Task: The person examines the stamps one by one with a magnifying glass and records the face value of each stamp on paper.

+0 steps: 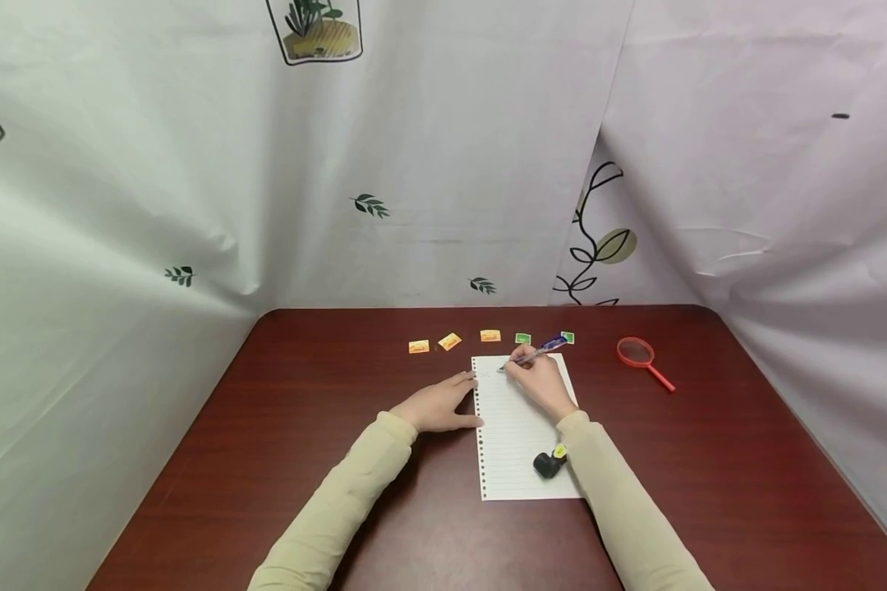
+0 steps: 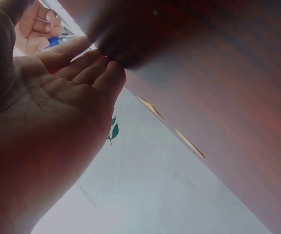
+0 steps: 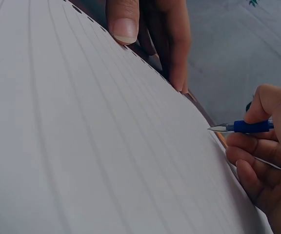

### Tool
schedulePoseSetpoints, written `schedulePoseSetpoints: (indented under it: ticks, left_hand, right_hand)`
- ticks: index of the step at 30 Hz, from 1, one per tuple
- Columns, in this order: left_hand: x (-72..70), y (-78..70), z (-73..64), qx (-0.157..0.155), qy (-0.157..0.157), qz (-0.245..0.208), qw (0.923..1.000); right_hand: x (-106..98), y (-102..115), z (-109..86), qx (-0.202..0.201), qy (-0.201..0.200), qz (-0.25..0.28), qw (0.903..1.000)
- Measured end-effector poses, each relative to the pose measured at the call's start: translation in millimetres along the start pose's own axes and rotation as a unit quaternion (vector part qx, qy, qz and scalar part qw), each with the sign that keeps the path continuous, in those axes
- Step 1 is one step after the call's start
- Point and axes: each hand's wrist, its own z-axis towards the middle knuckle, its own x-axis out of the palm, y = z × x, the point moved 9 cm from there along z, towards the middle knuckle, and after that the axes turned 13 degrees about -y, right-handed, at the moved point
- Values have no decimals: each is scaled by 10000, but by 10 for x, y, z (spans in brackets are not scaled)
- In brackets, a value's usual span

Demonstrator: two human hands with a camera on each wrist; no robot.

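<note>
A lined sheet of loose-leaf paper (image 1: 513, 460), punched with holes down its left side, lies on the table. My right hand (image 1: 541, 384) is over its upper part, pinching a pen (image 1: 543, 350) with a clear barrel and blue grip (image 3: 251, 126). In the right wrist view the metal tip is near the sheet's surface; whether it touches is not clear. My left hand (image 1: 438, 405) rests at the paper's punched left edge, thumb and fingers extended. The left wrist view shows its palm side, with the right hand (image 2: 37, 30) partly visible beyond.
Behind the paper lie small orange paper pieces (image 1: 418, 347) and two green ones (image 1: 523, 338). A red magnifying glass (image 1: 636, 352) is to the right on the dark red table (image 1: 303, 427). A black device (image 1: 547, 465) is at my right wrist. Patterned white cloth (image 1: 443, 148) surrounds the table.
</note>
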Motion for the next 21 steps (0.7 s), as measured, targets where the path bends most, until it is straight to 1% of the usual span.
schedulePoseSetpoints:
  ticks: [6,8,15,21]
  left_hand:
    - [19,11,2,5,7,38,10000]
    - [18,10,1,-4,7,26,10000]
    - [2,-6,-8,-7,31,6,10000]
    - [0,9,2,-31,31,21,10000]
  right_hand:
    - [23,22,-20,13,253,119,9996]
    - [22,15,-21,20,277,123,9995]
    - [-12,-29,-11,79,96,188,9997]
    - [-11,-11,9,30,77,201,9998]
